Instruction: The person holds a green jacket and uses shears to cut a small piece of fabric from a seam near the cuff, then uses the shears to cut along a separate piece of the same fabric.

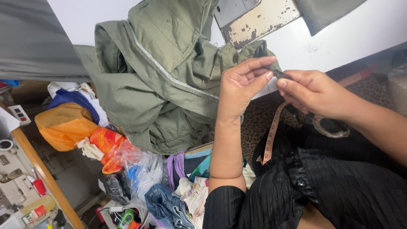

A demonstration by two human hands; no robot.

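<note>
Both hands meet right of the frame's centre: the left hand (241, 87) and right hand (311, 91) pinch a small dark piece (281, 75) between their fingertips. It sits at the edge of an olive green garment (157, 85) heaped in the upper middle, with a measuring tape (271, 135) trailing below.

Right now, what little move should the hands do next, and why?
Probably draw the small dark piece clear of the green jacket. Both the left hand and right hand pinch it at the jacket's edge, so it looks only partly out.
</note>
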